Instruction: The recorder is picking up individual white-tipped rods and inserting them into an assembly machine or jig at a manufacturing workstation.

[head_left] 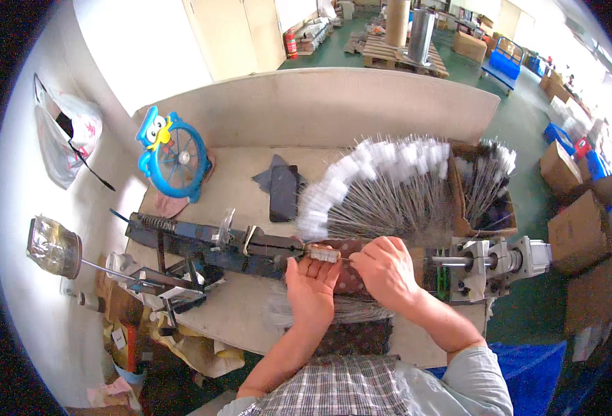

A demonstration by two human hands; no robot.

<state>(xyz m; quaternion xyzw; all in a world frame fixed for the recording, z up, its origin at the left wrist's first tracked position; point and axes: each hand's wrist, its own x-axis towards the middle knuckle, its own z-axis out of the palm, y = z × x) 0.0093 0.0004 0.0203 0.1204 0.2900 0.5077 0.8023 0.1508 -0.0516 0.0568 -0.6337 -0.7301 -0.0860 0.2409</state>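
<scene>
My left hand (311, 295) is palm up, its curled fingers under a small brush head (324, 254) with white bristles. That brush head lies at the right end of a dark metal machine arm (274, 243). To its right, my right hand (387, 272) pinches what looks like the brush's thin wire stem, mostly hidden by the fingers. Beyond my hands, many wire-stemmed brushes (382, 187) with white heads lie fanned out on the table. More thin wires (361, 310) lie under and beside my wrists.
A motor unit with a shaft (500, 261) stands at the right end of the table. A cardboard box (464, 220) holds more brushes. A dark phone (283, 194) and a blue cartoon-shaped fan (198, 163) are at the far left. A low panel (306, 104) borders the table's back.
</scene>
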